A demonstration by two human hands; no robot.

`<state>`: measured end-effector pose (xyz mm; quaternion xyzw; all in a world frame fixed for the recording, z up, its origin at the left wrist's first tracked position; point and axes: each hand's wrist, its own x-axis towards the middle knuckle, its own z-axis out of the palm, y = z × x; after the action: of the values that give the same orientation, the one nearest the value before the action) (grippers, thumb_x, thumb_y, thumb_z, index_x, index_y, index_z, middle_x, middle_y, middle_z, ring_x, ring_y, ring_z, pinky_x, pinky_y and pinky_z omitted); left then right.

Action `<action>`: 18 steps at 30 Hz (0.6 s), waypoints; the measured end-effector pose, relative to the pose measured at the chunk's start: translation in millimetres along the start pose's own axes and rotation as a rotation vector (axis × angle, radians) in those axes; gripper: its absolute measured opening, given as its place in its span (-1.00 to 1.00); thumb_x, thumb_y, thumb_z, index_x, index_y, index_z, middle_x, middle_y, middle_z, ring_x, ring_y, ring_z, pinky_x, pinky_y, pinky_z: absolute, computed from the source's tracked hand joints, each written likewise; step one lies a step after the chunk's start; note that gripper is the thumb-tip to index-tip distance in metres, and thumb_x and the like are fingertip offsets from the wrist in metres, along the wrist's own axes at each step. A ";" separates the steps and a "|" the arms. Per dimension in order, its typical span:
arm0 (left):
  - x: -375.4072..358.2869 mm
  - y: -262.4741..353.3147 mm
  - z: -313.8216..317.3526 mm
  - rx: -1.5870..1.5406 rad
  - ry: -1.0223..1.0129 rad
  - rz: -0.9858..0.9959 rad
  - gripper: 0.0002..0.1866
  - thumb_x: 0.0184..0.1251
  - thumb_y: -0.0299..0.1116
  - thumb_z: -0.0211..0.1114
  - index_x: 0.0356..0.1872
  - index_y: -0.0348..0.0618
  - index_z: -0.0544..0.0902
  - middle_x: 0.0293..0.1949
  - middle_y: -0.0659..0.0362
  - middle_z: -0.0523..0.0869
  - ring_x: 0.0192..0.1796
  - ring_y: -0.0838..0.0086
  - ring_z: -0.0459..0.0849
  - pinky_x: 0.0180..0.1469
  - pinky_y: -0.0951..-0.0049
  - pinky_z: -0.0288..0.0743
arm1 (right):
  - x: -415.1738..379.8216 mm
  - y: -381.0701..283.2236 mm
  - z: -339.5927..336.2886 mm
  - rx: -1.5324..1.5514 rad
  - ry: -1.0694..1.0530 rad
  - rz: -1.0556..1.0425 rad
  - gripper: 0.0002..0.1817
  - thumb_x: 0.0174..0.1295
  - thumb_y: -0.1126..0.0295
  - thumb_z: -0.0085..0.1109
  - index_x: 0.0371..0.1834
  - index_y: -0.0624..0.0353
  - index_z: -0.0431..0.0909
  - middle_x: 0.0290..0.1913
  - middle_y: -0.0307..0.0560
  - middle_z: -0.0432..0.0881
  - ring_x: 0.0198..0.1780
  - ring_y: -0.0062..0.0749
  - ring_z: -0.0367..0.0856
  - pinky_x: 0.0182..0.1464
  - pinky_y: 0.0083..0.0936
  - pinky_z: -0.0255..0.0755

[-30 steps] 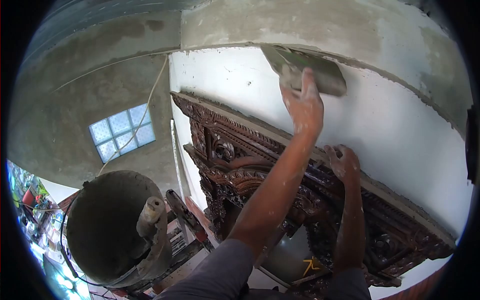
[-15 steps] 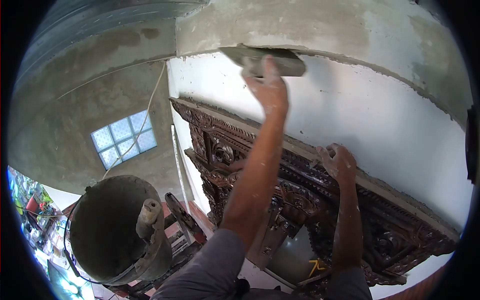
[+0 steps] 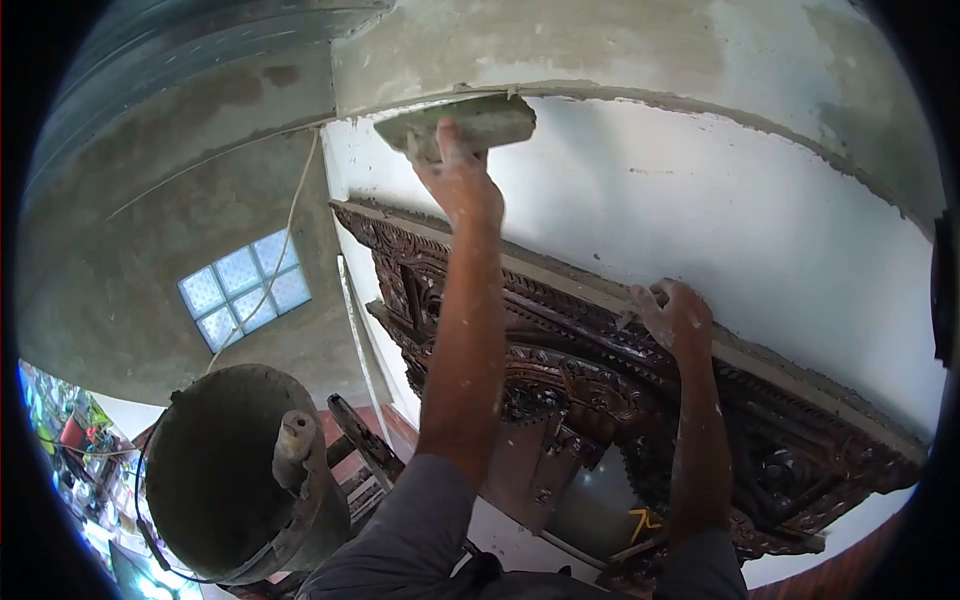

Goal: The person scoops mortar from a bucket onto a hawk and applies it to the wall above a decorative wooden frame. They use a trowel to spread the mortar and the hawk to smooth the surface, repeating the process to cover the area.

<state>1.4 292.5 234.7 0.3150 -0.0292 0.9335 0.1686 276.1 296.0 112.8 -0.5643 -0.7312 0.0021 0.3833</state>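
Observation:
My left hand grips a flat, mortar-smeared float, held against the top of the white wall, just below the rough grey plaster edge. Lower down on the right, my right hand rests at the ledge above the dark carved wood panel. Its fingers are curled, and a small grey piece shows by the fingertips; what they hold is unclear.
A mortar-coated bucket stands at the lower left, with a crusted handle-like object at its rim. Behind it are a glass-block window and a hanging cable. A wooden frame stands beside the bucket.
My left hand and the float have moved left along the top of the white wall. My right hand keeps its place at the ledge. The view has shifted slightly.

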 end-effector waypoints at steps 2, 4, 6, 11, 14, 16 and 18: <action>1.0 8.7 19.9 0.082 0.058 -0.069 -0.47 0.38 -0.34 0.27 0.27 -0.16 0.25 0.12 -0.09 0.50 0.10 0.11 0.61 0.19 0.06 0.59 | 0.4 -1.5 -2.5 -0.018 -0.013 0.002 -0.44 0.22 -0.12 0.18 -0.14 0.24 0.68 -0.25 0.13 0.72 -0.14 0.00 0.69 0.03 -0.22 0.49; -14.1 9.6 32.0 0.119 0.007 -0.113 -0.38 0.37 -0.29 0.31 0.34 -0.17 0.20 0.13 -0.09 0.49 0.11 0.10 0.60 0.20 0.05 0.58 | -2.2 -7.8 -8.4 -0.061 -0.062 0.008 -0.40 0.22 -0.16 0.15 -0.06 0.22 0.66 -0.22 0.10 0.73 -0.10 -0.02 0.70 0.05 -0.24 0.49; -41.1 -4.0 39.9 0.296 -0.144 -0.077 0.01 0.30 0.13 0.32 0.52 -0.13 -0.10 0.40 -0.24 0.22 0.39 0.02 0.32 0.42 0.09 0.24 | -2.0 -5.9 -3.6 -0.034 -0.009 -0.004 -0.44 0.22 -0.13 0.18 -0.13 0.22 0.68 -0.24 0.11 0.72 -0.13 0.00 0.69 0.03 -0.22 0.49; -135.7 -11.5 106.6 0.556 -0.191 -0.046 -0.18 0.46 -0.11 0.21 0.44 -0.45 -0.01 0.41 -0.28 0.14 0.47 0.01 0.13 0.50 0.18 -0.03 | 3.0 14.6 8.0 0.123 0.018 -0.072 -0.44 0.23 -0.11 0.18 -0.02 0.19 0.66 -0.16 0.16 0.71 -0.10 0.00 0.69 0.01 -0.21 0.50; -185.7 -0.6 125.2 0.672 -0.279 -0.233 -0.25 0.47 -0.26 0.21 0.46 -0.33 -0.02 0.40 -0.33 0.12 0.45 -0.07 0.18 0.49 0.19 0.05 | 6.9 54.1 40.2 0.479 0.244 -0.280 -0.50 0.24 -0.03 0.20 -0.04 0.20 0.65 -0.16 0.16 0.70 -0.10 -0.01 0.68 0.02 -0.21 0.48; -210.9 1.1 116.1 0.739 -0.257 -0.199 -0.36 0.46 -0.27 0.21 0.47 -0.02 0.18 0.37 -0.29 0.19 0.43 0.00 0.23 0.46 0.17 0.13 | 7.2 15.8 32.9 0.335 0.501 -0.433 -0.54 0.25 0.01 0.23 -0.08 0.22 0.65 -0.23 0.08 0.70 -0.11 -0.10 0.67 0.02 -0.24 0.46; -222.4 -16.9 73.8 0.842 -0.281 -0.001 -0.33 0.44 -0.24 0.25 0.49 -0.02 0.18 0.34 -0.29 0.24 0.41 0.04 0.29 0.42 0.13 0.24 | 7.2 6.8 16.0 0.136 0.437 -0.349 -0.55 0.25 0.06 0.23 -0.03 0.23 0.62 -0.20 0.07 0.71 -0.10 -0.15 0.68 0.04 -0.28 0.45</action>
<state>215.3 230.7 159.9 0.4802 0.3311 0.8120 0.0203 272.2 311.3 102.5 -0.3902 -0.7155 -0.1364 0.5632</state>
